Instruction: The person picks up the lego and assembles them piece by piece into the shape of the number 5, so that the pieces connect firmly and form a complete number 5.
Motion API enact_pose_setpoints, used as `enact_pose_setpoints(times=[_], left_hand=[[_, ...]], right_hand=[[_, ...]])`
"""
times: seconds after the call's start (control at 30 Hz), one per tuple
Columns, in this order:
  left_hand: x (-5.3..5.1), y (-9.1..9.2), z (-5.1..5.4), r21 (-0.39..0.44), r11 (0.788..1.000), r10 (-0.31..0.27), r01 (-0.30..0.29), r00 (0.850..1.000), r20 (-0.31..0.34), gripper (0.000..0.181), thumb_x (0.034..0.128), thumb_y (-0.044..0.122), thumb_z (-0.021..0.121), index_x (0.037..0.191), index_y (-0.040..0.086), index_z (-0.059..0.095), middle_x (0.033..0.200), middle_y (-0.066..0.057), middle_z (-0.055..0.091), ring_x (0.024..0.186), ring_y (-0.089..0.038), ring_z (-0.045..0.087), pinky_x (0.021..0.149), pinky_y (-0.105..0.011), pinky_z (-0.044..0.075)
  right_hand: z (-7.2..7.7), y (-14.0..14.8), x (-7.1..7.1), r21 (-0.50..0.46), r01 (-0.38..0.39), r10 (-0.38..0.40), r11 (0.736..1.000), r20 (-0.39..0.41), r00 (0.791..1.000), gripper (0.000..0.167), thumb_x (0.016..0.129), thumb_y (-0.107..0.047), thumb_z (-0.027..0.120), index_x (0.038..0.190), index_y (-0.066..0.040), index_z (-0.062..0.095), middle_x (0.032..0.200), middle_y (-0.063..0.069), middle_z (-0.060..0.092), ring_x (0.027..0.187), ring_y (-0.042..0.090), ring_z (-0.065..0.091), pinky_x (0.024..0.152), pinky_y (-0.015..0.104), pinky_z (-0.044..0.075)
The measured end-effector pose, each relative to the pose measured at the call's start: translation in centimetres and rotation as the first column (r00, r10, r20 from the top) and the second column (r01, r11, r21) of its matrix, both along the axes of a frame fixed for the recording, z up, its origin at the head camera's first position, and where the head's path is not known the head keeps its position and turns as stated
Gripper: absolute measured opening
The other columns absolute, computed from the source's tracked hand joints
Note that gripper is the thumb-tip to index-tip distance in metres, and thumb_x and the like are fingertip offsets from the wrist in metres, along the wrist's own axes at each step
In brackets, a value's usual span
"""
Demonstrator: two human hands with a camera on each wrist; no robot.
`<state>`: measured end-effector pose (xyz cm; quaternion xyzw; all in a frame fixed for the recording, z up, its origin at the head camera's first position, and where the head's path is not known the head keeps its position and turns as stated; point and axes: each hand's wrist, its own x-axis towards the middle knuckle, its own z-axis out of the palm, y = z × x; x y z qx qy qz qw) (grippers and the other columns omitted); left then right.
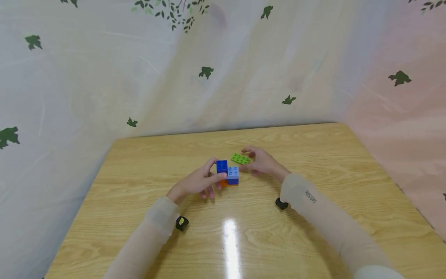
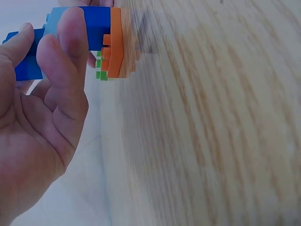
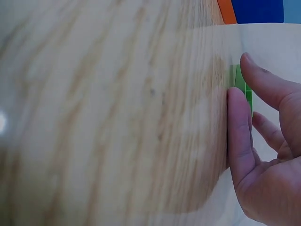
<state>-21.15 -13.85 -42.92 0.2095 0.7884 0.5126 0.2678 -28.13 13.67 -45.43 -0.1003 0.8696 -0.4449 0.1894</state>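
Several boxy blue bricks [image 1: 222, 166], left grip [image 1: 197, 181] holding them, right grip [image 1: 263, 161] wide beside flat green brick [image 1: 239, 158]

In front of you is a pale wood-grained worktop [image 1: 324, 155], its streaks running roughly from side to side in your head view. A bright glare [image 1: 231, 248] lies on its near part, between you and its middle. Beyond its far edge rises a pale, creased backdrop [image 1: 244, 106], with a pinkish stretch [image 1: 393, 124] on your right. You can see dark green bird shapes [image 1: 206, 72] scattered over it, and a leafy sprig print [image 1: 174, 13] at the top, left of centre, cut off by the frame.
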Motion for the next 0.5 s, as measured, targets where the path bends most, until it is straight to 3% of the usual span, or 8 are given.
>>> enact_pose_setpoints(times=[0.5], left_hand=[[-0.09, -0.04, 0.06, -0.005, 1.0, -0.004, 0.004, 1.0, -0.003, 0.045, 0.1028, 0.051, 0.055, 0.135, 0.028, 0.034, 0.095, -0.018, 0.07, 0.063, -0.034, 0.069, 0.044, -0.032, 0.052]], right_hand=[[-0.29, 0.02, -0.28, 0.033, 0.006, -0.005, 0.999, -0.027, 1.0, 0.073, 0.084, -0.031, 0.086, 0.146, -0.016, 0.052, 0.138, 0.016, 0.051, 0.069, 0.022, 0.065, 0.063, 0.034, 0.059]])
